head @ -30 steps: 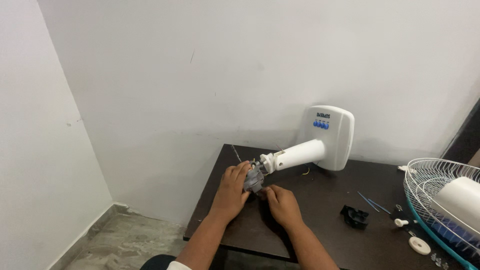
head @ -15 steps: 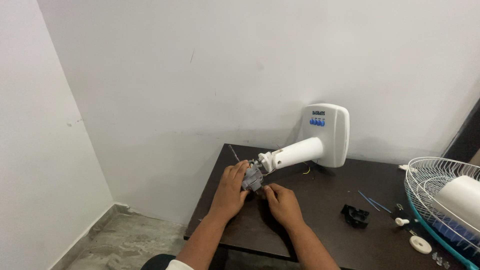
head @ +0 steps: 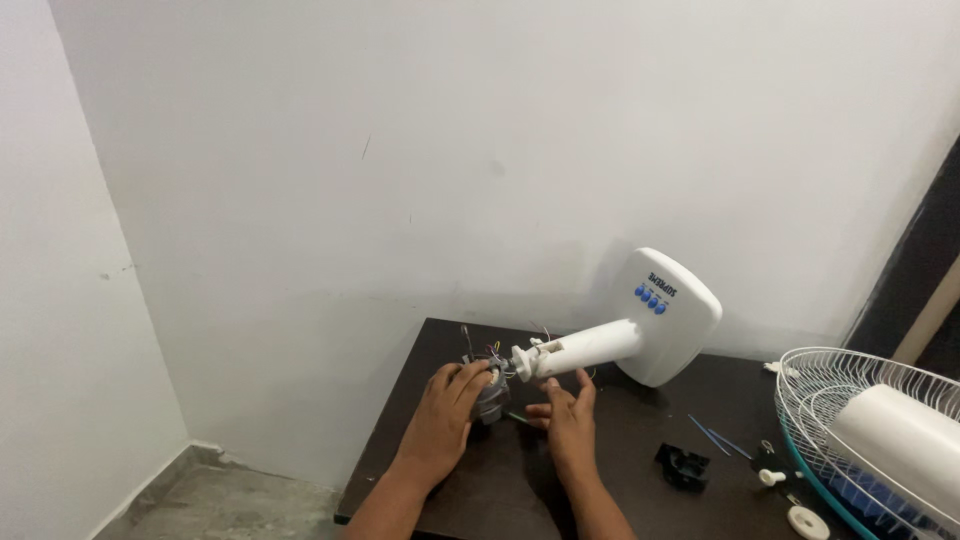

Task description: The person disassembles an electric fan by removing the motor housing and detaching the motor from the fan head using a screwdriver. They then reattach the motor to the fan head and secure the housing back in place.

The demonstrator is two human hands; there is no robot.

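- Head view: the left hand (head: 447, 415) is wrapped over a small grey motor (head: 492, 393), fingers curled round its top, so it holds the motor against the bench (head: 620, 480).
- The motor sits near the bench's 10 o'clock corner, just at the end of the white fan stand (head: 590, 348).
- The right hand (head: 567, 425) lies at 4 o'clock from the motor, fingers spread wide and flat, holding nothing; its fingertips are close under the stand's neck.
- Thin coloured wires (head: 497, 352) rise from the motor at 12 o'clock, towards the neck opening.
- Risk, as a judgement: the wires look slack and fine, so a twist or pull on the motor could strain or snap one at its joint.
- Risk: the motor is near the bench's left edge; if the grip slipped it could roll off to the floor.
- Risk: the stand rests tilted on its base (head: 668, 315), and a knock from the right hand could tip it.
- Materials: the stand is smooth, glossy white plastic, a round tube into a flat rounded base with small blue buttons.
- The motor looks like dull metal, squat and roughly cylindrical; finer detail is too small to tell.
- The bench is dark brown, matt and flat.
- At 3 o'clock lie a black plastic clip (head: 682, 466), thin blue strips (head: 712, 436) and a white wire grille (head: 850, 420) with a teal rim.
- The wall is plain white, lightly scuffed.
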